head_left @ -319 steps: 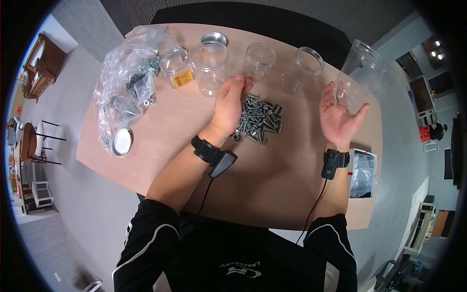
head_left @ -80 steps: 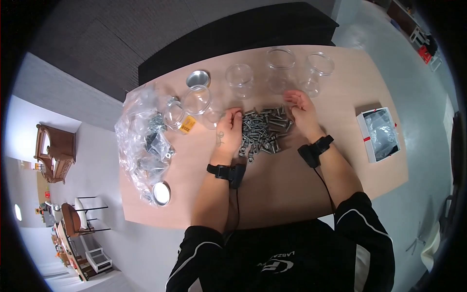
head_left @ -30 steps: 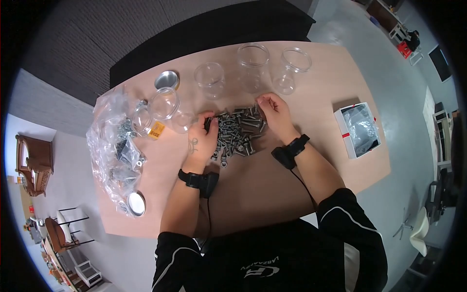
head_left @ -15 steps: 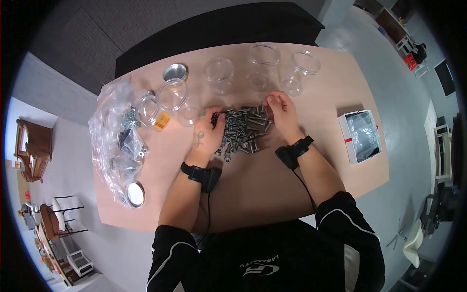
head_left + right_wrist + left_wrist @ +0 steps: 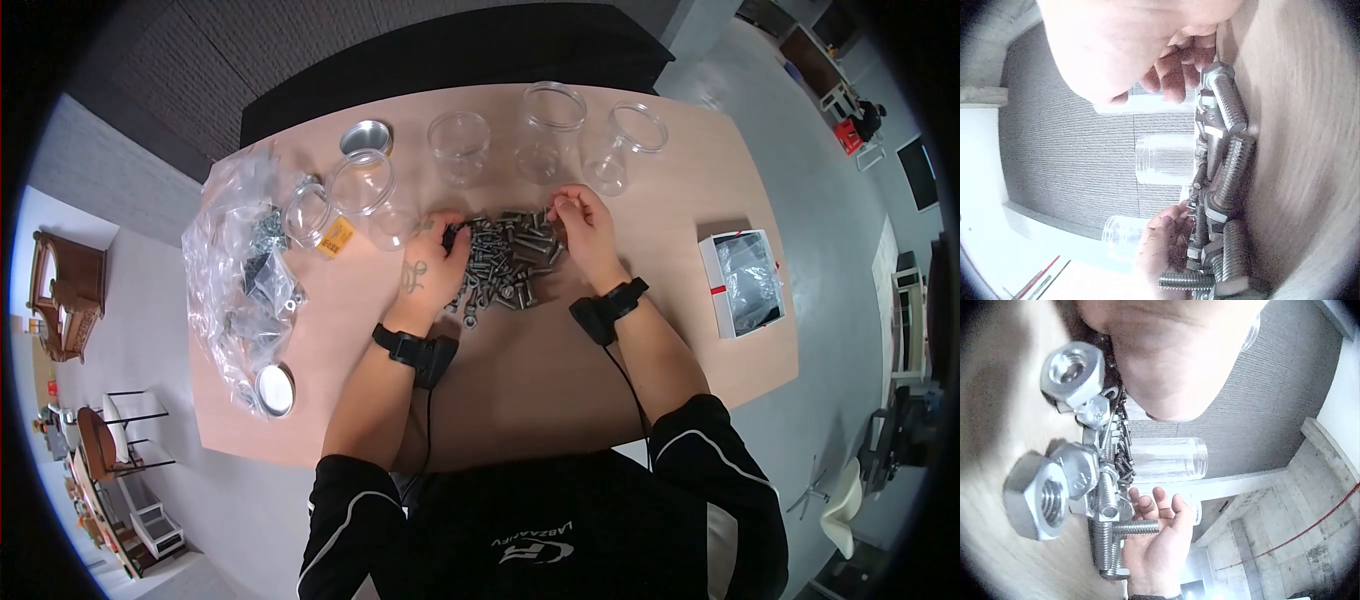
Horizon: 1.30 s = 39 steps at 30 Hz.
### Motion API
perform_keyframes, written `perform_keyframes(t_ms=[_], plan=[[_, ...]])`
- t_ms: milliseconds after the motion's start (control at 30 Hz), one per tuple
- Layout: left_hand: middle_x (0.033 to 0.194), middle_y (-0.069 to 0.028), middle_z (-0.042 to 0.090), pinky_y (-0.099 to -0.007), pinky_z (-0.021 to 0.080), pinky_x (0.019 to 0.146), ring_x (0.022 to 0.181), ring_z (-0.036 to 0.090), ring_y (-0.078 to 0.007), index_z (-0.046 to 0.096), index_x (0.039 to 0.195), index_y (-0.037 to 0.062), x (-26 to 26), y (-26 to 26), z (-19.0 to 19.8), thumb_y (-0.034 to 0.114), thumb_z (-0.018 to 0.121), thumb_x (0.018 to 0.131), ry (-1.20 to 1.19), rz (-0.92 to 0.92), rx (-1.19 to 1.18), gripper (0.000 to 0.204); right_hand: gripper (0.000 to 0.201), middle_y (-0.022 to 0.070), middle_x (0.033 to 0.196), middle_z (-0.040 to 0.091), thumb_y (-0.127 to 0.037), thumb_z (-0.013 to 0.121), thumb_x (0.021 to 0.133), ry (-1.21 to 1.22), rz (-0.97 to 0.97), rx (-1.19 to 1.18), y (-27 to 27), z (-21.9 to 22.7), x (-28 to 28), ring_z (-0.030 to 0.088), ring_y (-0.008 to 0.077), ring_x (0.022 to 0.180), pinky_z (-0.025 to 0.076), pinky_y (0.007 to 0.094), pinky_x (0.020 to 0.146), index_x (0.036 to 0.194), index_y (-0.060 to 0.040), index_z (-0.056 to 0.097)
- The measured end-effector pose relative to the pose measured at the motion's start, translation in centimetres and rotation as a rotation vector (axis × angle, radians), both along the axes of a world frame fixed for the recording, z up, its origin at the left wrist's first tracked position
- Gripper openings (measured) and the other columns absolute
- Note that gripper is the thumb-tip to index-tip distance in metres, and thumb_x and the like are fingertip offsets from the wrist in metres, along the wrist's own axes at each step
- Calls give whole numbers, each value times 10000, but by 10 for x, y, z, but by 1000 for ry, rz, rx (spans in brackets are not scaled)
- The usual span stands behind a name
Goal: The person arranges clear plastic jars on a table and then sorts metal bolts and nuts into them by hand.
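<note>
A pile of bolts, screws and nuts (image 5: 500, 262) lies on the table between the two hands. At its left edge, my left hand (image 5: 425, 278) curves its fingers and thumb loosely along the pile, with small dark screws showing in the gap. My right hand (image 5: 588, 238) is beside the pile's right edge, fingers loosely bent, fingertips close to the thick bolts. In the left wrist view, large hex nuts (image 5: 1019, 490) stand out in front, and the right hand's palm is seen holding nothing. In the right wrist view, a thick bolt (image 5: 1233, 172) lies beneath the right hand's fingers.
Clear jars stand behind the pile, among them a tall jar (image 5: 540, 150) and a yellow-labelled jar (image 5: 300, 222). Plastic bags of hardware (image 5: 235, 290) fill the left side. Two metal lids, one silver (image 5: 365, 137) and one white (image 5: 275, 392), lie left. A white box (image 5: 713, 275) is right.
Ten seconds ago the right hand had a large clear jar against its palm; it has since come down beside the pile. Over the last second the hands barely shift and the head view turns slightly.
</note>
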<state>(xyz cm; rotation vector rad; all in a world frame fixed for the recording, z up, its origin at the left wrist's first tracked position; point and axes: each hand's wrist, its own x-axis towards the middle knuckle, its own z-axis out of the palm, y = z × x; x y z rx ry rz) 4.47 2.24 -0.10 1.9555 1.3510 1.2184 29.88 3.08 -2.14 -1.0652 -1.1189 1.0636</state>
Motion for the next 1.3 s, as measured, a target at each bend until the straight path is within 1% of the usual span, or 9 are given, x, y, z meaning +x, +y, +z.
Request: perform_keyframes(t_ms=[500, 633, 733, 833, 1033, 1133, 1200, 1233, 1300], plan=[[1118, -205, 734, -413, 544, 926, 1063, 698, -392, 687, 1131, 2, -1, 1, -3, 72, 707, 957, 23, -19, 6, 188, 111, -1, 885, 682, -87, 641, 1046, -193, 11, -54, -2, 2, 0, 624, 56, 835, 495, 222, 757, 1112, -7, 682], [1158, -203, 729, -415, 547, 938, 1080, 696, -392, 689, 1140, 3, 0, 0, 1, 91, 751, 930, 40, -67, 99, 236, 112, -9, 889, 658, -111, 684, 1014, -217, -6, -59, -3, 3, -2, 586, 77, 818, 490, 241, 759, 1065, -13, 692], [1222, -205, 712, -432, 544, 969, 1117, 686, -400, 682, 1184, 6, 1, -3, 8, 147, 821, 883, 148, -119, 17, 360, 114, -5, 889, 663, -109, 689, 1007, -275, -17, -14, -1, -1, 0, 592, 87, 823, 496, 248, 764, 1064, -10, 696], [1307, -219, 678, -455, 531, 1017, 1190, 660, -415, 674, 1250, 18, 0, -4, 11, 229, 887, 816, 203, -188, 109, 528, 116, 0, 884, 667, -110, 691, 1006, -295, -18, -2, -1, -1, 0, 599, 94, 823, 503, 255, 766, 1063, -9, 697], [1517, -197, 559, -481, 412, 1184, 1439, 499, -395, 630, 1415, 48, -2, -10, 25, 472, 964, 637, 320, -273, 9, 947, 96, -20, 895, 674, -71, 676, 1018, -300, -34, -15, -6, 10, -4, 598, 59, 823, 492, 229, 774, 1089, -7, 689], [1566, -186, 515, -499, 356, 1222, 1504, 428, -377, 598, 1459, 61, -4, -10, 24, 532, 966, 594, 371, -304, -8, 1052, 248, 57, 967, 698, -144, 717, 995, -255, 3, -101, -6, 8, -2, 643, 132, 875, 533, 298, 789, 1206, -22, 673], [1590, -187, 487, -520, 309, 1246, 1535, 380, -383, 583, 1487, 78, -3, -10, 22, 584, 956, 577, 376, -333, -29, 1106, 418, 166, 1218, 695, -204, 767, 958, -518, 72, 77, -5, 3, -1, 677, 266, 1106, 543, 376, 939, 1321, -39, 640], [1590, -187, 487, -520, 309, 1246, 1535, 380, -383, 583, 1487, 78, -3, -11, 23, 584, 956, 577, 377, -330, -28, 1106, 418, 166, 1218, 695, -204, 767, 958, -517, 74, 79, -6, 4, -3, 677, 266, 1106, 543, 376, 939, 1321, -39, 640], [1578, -219, 487, -506, 351, 1240, 1513, 404, -422, 571, 1482, 50, -2, -12, 24, 524, 995, 548, 432, -337, 46, 1131, 574, 227, 1467, 583, -343, 789, 931, -783, 142, 362, -9, 7, -5, 537, 390, 1388, 436, 465, 1148, 1392, -46, 617]])
